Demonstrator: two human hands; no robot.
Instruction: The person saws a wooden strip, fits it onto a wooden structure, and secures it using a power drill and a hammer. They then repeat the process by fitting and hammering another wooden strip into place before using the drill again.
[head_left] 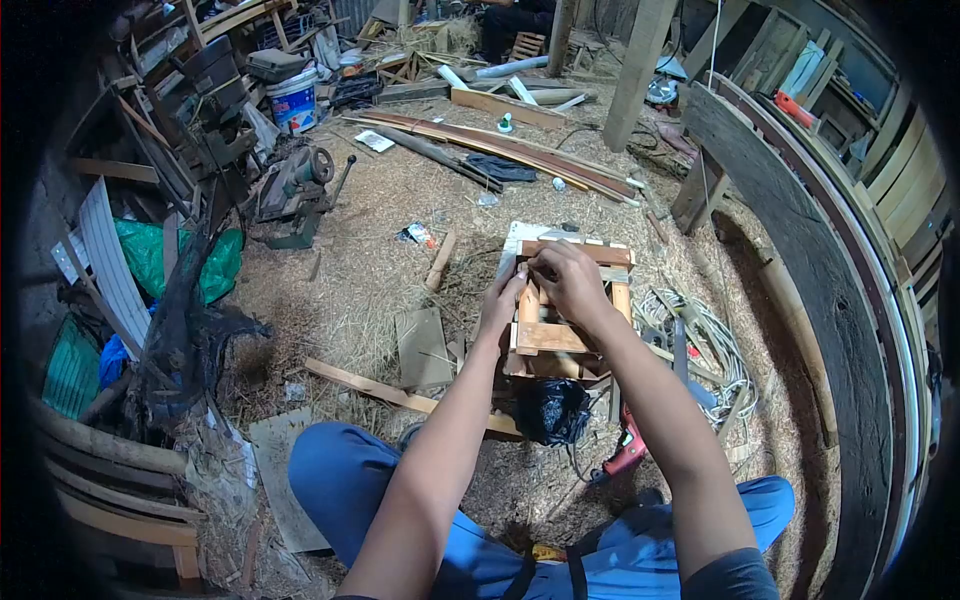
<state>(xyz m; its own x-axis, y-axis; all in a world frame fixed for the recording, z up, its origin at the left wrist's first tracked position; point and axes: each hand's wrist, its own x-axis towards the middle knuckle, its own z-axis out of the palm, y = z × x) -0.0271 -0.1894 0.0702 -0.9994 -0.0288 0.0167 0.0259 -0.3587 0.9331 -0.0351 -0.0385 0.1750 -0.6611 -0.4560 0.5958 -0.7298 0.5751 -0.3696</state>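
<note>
A small slatted wooden frame (pixel 553 337) stands on the ground in front of my knees, light brown with crosspieces. My left hand (pixel 502 298) is closed around its left side near the far corner. Bent over that same corner is my right hand (pixel 572 285), its fingers pinched together. Whatever the right fingertips hold, if anything, is too small and hidden to name. A black plastic bag (pixel 553 410) sits at the near end of the frame. To the right of the bag lies a red power tool (pixel 627 448) with a cord.
Coiled pale cable (pixel 738 372) lies right of the frame. A long wood strip (pixel 375 384) crosses the shavings at left. Long planks (pixel 480 140) lie farther off. A heavy dark beam (pixel 845 300) curves along the right, and a paint bucket (pixel 292 102) stands back left.
</note>
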